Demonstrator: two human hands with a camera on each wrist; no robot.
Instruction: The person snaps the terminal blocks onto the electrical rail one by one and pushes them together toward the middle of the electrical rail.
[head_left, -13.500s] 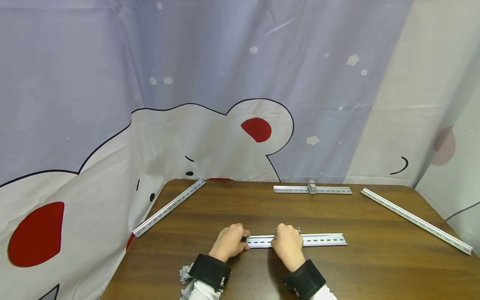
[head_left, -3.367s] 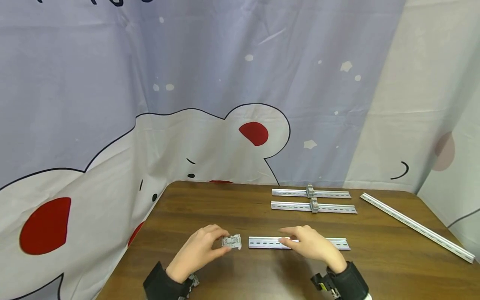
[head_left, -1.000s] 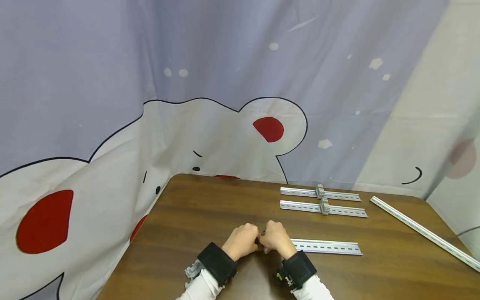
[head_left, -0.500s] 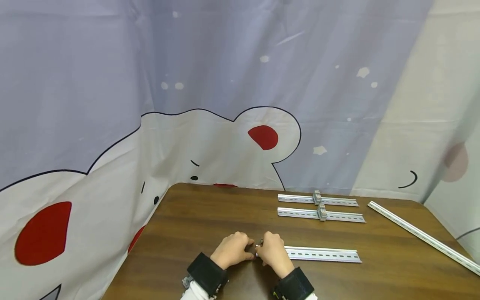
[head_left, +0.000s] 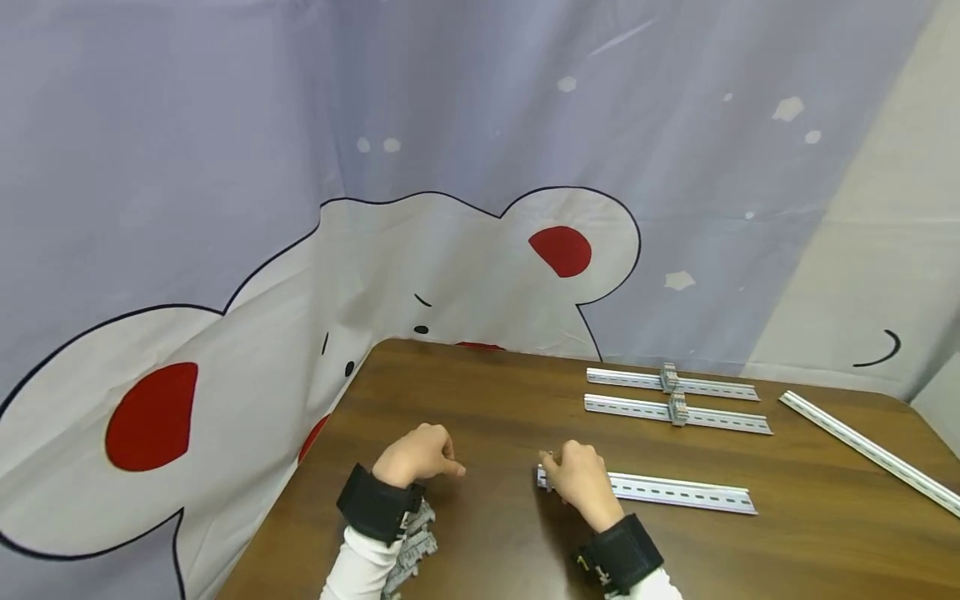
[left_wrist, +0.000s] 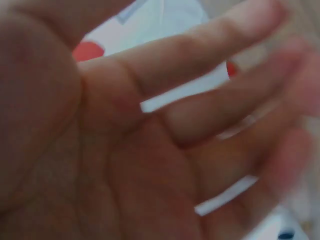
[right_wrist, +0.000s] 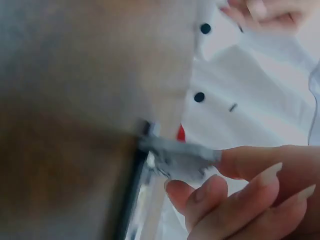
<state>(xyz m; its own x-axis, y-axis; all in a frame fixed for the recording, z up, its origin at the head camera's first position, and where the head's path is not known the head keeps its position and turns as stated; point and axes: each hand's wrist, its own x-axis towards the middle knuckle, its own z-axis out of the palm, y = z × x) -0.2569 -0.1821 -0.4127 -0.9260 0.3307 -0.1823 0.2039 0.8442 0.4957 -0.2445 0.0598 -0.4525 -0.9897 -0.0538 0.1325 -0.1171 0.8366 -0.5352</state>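
Lower centre of the frame, right hand pinches a terminal block onto the third rail; two rails look finished, left hand slack and empty.

Grey clip, apparently on rail end

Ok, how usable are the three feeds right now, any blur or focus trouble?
Head view: sharp and evenly lit, left hand, right hand and nearest rail are clear, with soft sheen on the table. Left wrist view: the palm fills the frame, out of focus, fingertips smeared. Right wrist view: blurred throughout; the grey clip at the fingertips is only roughly readable.
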